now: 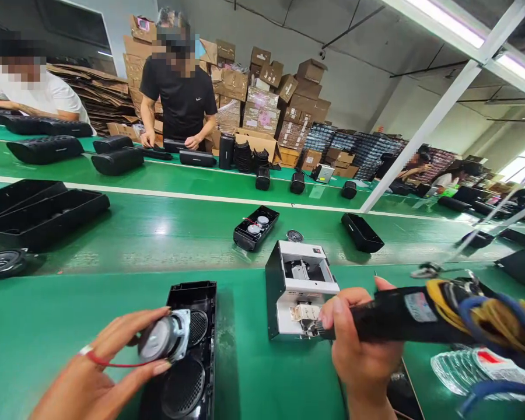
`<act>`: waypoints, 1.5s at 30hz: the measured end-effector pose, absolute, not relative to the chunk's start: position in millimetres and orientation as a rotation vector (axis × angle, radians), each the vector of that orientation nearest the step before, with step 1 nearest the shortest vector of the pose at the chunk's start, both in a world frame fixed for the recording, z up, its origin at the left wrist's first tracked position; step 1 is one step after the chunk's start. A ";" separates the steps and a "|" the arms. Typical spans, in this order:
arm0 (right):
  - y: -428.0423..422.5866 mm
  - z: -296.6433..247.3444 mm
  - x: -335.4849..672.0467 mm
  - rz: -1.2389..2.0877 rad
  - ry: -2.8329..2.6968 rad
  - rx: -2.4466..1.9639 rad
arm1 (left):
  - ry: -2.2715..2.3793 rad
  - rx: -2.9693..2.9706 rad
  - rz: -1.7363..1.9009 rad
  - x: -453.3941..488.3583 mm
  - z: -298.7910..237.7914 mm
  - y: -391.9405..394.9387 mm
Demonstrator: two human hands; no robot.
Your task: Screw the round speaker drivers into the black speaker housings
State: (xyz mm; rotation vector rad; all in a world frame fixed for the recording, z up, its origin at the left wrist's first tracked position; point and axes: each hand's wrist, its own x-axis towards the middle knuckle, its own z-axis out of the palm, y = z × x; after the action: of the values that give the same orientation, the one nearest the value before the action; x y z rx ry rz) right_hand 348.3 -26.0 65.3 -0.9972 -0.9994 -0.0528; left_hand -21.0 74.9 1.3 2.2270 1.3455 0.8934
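My left hand holds a small round speaker driver by its sides, between thumb and fingers; a thin red wire runs along the hand. The driver is above a black speaker housing that lies open on the green bench, with mesh-covered round openings inside. My right hand is wrapped around a black electric screwdriver with yellow and blue cords at its rear. The screwdriver points left, its tip at the front of a white and black screw feeder. I cannot tell whether a screw is on the tip.
A green conveyor passes behind the bench, carrying a housing with two drivers, a black housing and large shells. A loose driver sits at left. A co-worker handles black speakers opposite. Coiled clear tubing lies at right.
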 end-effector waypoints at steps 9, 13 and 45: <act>-45.2 60.7 324.4 0.343 -0.799 -1.155 | 1.154 2.414 0.543 0.5 18.5 75.1; -32.9 75.0 296.0 0.408 -0.811 -0.997 | 1.180 2.413 0.491 18.0 32.9 64.1; 99.5 41.1 219.7 0.655 -1.066 -0.858 | 1.288 2.181 0.116 52.5 36.2 88.7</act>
State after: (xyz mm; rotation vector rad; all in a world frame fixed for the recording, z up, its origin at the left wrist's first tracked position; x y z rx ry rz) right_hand 219.7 99.5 41.1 -0.8578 -1.0665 0.6547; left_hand 52.5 88.7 36.2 2.1813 1.2882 0.1161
